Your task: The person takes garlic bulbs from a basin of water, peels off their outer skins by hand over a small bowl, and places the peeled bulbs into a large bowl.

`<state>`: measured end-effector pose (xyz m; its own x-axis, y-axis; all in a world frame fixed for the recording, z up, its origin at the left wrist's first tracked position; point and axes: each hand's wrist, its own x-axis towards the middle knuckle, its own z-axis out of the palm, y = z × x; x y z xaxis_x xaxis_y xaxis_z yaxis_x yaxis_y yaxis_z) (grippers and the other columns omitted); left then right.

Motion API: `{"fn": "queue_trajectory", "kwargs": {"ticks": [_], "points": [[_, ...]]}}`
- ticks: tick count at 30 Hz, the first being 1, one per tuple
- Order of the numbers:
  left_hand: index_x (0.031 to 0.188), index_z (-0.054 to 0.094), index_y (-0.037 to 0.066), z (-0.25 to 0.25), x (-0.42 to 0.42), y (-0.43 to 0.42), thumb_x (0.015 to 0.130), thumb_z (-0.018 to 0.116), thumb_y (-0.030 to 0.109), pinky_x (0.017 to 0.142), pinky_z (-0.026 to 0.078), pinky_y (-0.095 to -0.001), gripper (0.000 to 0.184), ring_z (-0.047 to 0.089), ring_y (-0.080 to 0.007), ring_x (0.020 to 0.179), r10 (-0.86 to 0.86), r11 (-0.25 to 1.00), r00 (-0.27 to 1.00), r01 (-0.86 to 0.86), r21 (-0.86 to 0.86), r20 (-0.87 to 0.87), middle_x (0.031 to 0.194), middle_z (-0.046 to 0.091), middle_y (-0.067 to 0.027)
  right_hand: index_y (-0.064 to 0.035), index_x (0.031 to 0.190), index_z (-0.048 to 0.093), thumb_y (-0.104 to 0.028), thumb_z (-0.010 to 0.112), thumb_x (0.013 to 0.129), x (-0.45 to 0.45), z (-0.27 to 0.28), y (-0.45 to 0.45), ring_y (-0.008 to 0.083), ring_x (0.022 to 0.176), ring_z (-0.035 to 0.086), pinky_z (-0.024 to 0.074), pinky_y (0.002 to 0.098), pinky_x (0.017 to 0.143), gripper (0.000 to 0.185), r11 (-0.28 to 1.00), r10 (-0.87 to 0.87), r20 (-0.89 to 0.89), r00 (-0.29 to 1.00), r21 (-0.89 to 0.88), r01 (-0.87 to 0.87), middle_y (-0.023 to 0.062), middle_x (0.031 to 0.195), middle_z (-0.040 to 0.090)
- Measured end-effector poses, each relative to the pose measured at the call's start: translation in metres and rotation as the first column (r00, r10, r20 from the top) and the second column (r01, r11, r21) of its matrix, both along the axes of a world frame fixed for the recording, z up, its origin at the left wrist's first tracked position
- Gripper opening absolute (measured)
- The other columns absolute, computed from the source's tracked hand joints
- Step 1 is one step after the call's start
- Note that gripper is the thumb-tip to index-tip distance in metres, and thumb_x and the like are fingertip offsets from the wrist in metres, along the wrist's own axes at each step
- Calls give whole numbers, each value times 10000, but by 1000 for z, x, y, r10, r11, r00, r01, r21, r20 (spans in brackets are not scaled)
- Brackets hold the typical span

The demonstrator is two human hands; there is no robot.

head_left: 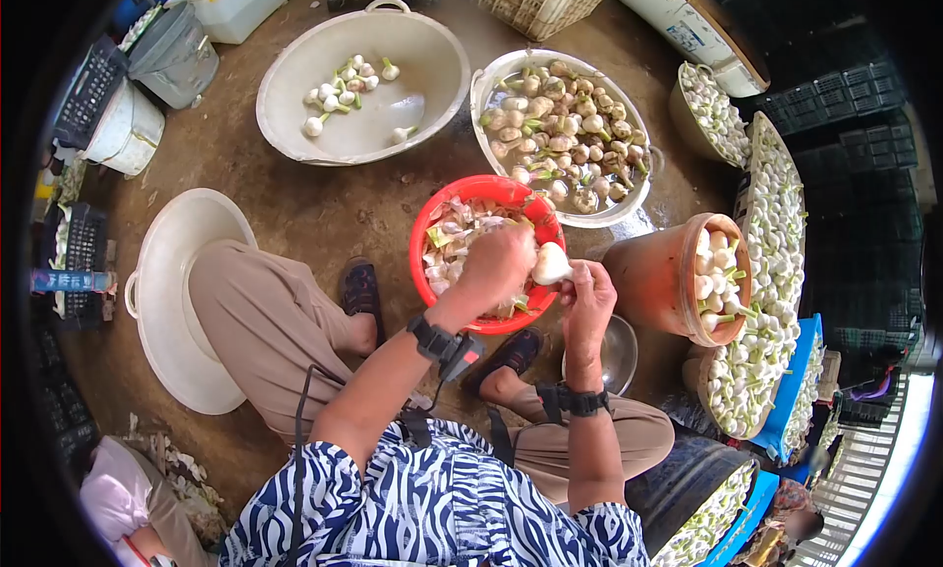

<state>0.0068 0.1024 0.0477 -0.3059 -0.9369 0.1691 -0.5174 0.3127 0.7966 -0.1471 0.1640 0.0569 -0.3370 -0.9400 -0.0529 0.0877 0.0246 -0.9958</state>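
Note:
Over the right rim of a red basin (420,263) full of peelings, my right hand (589,297) holds a white garlic bulb (552,264) by its stem. Just left of the bulb is my left hand (499,263), above the peelings, its fingers curled together; whether anything is between them is too small to tell. Behind the red basin, a white tub (478,106) holds many unpeeled bulbs in water. An orange bucket (653,282) with white bulbs stands to the right of my right hand.
A large pale tub (280,115) with several white bulbs stands at the back. Another pale tub (162,302) is by my left leg. A metal bowl (621,356) lies below my right hand. Long heaps of garlic (771,263) line the right side. Part of another person (123,493) shows at lower left.

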Motion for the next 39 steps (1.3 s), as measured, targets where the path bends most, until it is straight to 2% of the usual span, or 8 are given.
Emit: {"fn": "queue_trajectory", "kwargs": {"ticks": [6,14,18,22,28,32,36,39], "points": [[816,491,3,10,6,7,891,507,222,619,436,-470,233,592,-378,702,110,983,892,-32,182,-438,720,584,-206,1,928,601,-190,551,928,-11,7,3,68,543,468,381,183,503,197,1000,-14,-12,1000,-12,14,8,646,536],[822,500,3,0,-6,8,875,490,216,614,432,-472,219,562,-404,697,-91,994,964,103,34,-249,712,565,-211,-2,905,600,-163,546,929,-2,7,0,50,556,448,352,182,493,172,995,15,-362,932,-86,-50,13,666,537],[824,504,9,-17,1,2,839,482,117,618,445,-476,111,563,-399,686,-44,999,998,44,-15,35,703,563,-210,-1,904,600,-170,553,923,-14,1,2,59,546,455,361,189,489,176,999,-27,-83,996,-34,24,17,663,543],[1065,536,30,-49,8,-5,795,484,38,674,488,-448,274,603,-365,778,21,975,1000,-24,-221,-16,912,598,-163,0,915,587,-147,524,918,-64,17,-1,78,536,482,390,195,493,160,952,-299,47,953,-53,301,27,672,544],[750,660,42,-7,1,-12,786,623,174,594,502,-414,142,623,-286,687,4,996,929,30,-87,369,849,581,-121,21,1090,512,-167,482,902,-171,57,-32,210,663,591,513,282,584,268,675,-719,-17,695,-255,692,106,850,596],[922,605,39,-14,-9,-25,775,611,126,579,505,-409,171,619,-299,689,-33,997,924,59,-56,381,828,573,-119,20,1123,547,-119,535,858,-154,16,-105,159,717,581,482,255,627,299,949,-222,-356,908,-294,116,91,811,605],[1161,527,51,-14,-10,-35,767,591,88,639,505,-404,400,608,-326,806,-157,987,891,160,28,426,909,592,-102,-12,1024,604,-139,620,751,-150,-109,-208,314,944,617,481,415,838,302,966,241,-914,327,195,-167,189,994,637],[1096,557,52,1,-8,-48,767,602,100,649,507,-384,336,609,-290,824,-168,986,907,156,64,385,928,581,-93,-69,1183,498,-171,620,753,-141,-151,-239,392,970,586,474,451,851,458,778,625,-779,55,627,42,251,1066,568]]}}
